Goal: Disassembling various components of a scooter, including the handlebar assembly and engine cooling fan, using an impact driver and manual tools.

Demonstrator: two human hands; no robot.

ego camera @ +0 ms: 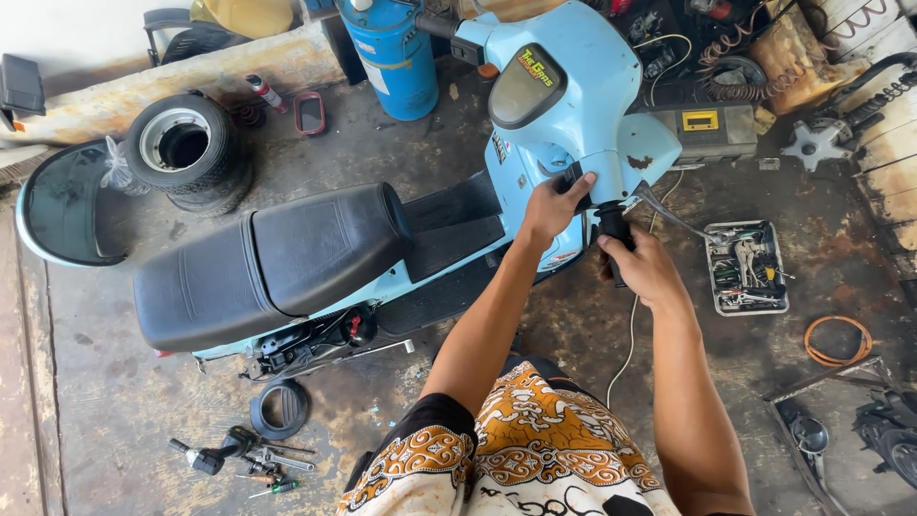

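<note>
The black handlebar grip (611, 227) of the light-blue scooter (564, 105) is the thing being worked on; it juts out from the right end of the scooter's handlebar housing, just beside the silver brake lever (669, 210). The right hand (642, 268) is wrapped round the grip, its fingers curled closed on it from below. The left hand (552, 205) is laid against the housing just inboard of the grip, its fingertips pressed onto the dark switch block (570, 177); the fingers are bent but how firmly anything is gripped there cannot be told.

Judged from this hold, the step in hand appears to be a twisting or pulling of the grip while the housing is steadied. The next move would seem to call for a firm counter-hold on the housing and care that the brake lever is not fouled.

Behind the grip, the scooter's black seat (277, 263) is seen, with wiring exposed below it. Beyond the grip, to the person's right on the concrete floor (592, 334), a grey tray of tools (745, 268) is set, and an orange coiled cable (839, 341) lies farther off. Well apart from the grip, past the seat, a stack of small tyres (186, 153) and a blue drum (392, 57) are found; loose tools (244, 454) are scattered under the seat's end.
</note>
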